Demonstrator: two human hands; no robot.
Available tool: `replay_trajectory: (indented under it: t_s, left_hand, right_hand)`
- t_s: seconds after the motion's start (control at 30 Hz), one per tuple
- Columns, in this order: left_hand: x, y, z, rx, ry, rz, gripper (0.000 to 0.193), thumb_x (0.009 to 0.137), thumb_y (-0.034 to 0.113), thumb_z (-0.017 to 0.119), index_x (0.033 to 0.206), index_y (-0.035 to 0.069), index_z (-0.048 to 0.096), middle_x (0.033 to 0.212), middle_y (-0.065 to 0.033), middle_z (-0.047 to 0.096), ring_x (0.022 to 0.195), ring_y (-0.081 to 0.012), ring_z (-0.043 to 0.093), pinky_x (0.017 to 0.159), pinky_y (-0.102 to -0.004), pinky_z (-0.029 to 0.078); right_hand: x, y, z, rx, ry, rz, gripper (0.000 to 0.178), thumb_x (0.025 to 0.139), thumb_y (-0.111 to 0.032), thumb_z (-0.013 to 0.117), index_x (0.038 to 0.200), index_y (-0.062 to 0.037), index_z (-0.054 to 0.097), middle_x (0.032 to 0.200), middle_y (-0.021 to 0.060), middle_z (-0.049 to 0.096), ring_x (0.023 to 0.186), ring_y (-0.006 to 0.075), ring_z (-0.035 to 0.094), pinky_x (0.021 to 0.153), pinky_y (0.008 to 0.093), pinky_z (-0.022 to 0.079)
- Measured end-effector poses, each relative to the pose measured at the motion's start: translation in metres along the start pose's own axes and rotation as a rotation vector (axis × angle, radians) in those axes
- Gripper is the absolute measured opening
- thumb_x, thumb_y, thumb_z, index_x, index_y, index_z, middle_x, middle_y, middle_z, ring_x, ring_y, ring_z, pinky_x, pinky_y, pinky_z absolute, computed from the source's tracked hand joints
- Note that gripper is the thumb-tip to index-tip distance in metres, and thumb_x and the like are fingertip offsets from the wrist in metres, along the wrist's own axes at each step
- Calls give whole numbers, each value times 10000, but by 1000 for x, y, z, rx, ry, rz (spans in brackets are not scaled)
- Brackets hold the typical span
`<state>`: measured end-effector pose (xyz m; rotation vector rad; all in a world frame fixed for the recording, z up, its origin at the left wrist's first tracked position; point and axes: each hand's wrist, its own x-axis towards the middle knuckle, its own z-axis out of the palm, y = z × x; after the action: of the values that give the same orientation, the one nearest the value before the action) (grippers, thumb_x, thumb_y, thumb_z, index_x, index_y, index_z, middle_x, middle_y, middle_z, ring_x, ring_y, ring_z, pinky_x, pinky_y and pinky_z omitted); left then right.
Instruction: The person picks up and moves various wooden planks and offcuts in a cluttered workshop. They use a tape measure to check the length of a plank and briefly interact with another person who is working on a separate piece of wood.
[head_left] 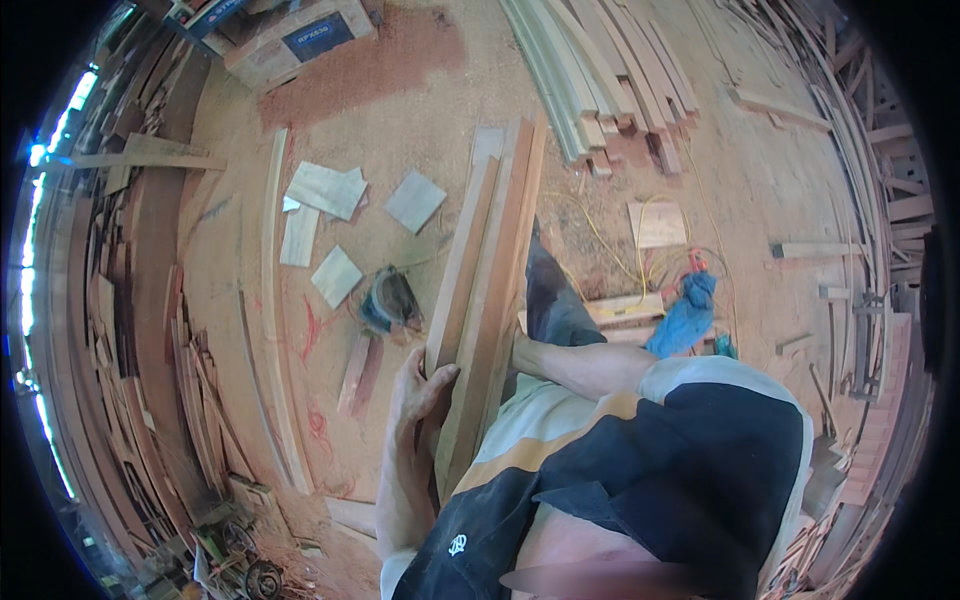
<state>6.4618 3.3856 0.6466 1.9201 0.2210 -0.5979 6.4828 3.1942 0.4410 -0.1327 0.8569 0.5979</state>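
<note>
Long reddish-brown wooden beams (497, 270) lie side by side, slanting away from my body, their near end close to my chest. My left hand (420, 390) is closed around the left side of the bundle, its thumb across the top and its other fingers partly out of sight. From the right, my right hand (518, 345) reaches under the beams. Its fingers are hidden behind the wood, and only the back near the wrist shows. My dark trouser leg (555, 290) shows just right of the beams.
Left of the beams are a round-bodied dark and teal object (390, 302), a short wood block (358, 372) and several square tiles (415, 200). Timber stacks (600, 70) lie far right. A blue cloth-like bundle (686, 312) sits near yellow cords (612, 255). Planks (130, 300) line the left wall.
</note>
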Motion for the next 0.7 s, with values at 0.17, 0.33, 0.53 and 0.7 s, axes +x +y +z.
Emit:
replay_trajectory:
  t_s: [0.17, 0.33, 0.53, 0.7]
  left_hand:
    - [201, 82, -19, 160, 130, 130, 561, 844, 303, 813, 1269, -3, 611, 1087, -179, 737, 1014, -270, 716, 898, -384, 535]
    - [452, 179, -61, 356, 117, 141, 702, 820, 349, 828, 1359, 11, 532, 1151, -257, 705, 1115, -369, 691, 916, -474, 526]
    - [523, 257, 0, 337, -164, 320, 1084, 756, 343, 890, 1554, -71, 283, 1476, -264, 508, 1416, -329, 472, 1170, -425, 388]
    - [486, 249, 23, 59, -119, -172, 1076, 660, 332, 923, 1484, -73, 362, 1349, -232, 609, 1268, -305, 594, 1088, -394, 457]
  right_hand:
    - [87, -162, 97, 11, 3, -6, 673, 989, -662, 421, 1223, -90, 686, 1174, 157, 727, 1064, 389, 683, 974, 570, 527]
    - [147, -318, 191, -8, -7, -90, 666, 989, -652, 426, 1194, -75, 689, 1142, 161, 728, 1039, 382, 687, 944, 559, 537]
    - [203, -431, 272, -2, -36, -254, 659, 989, -639, 433, 1159, -58, 692, 1103, 167, 729, 1010, 373, 692, 908, 546, 550]
    - [229, -470, 294, 14, -39, -300, 655, 989, -628, 438, 1130, -43, 694, 1070, 172, 730, 986, 366, 696, 878, 536, 560]
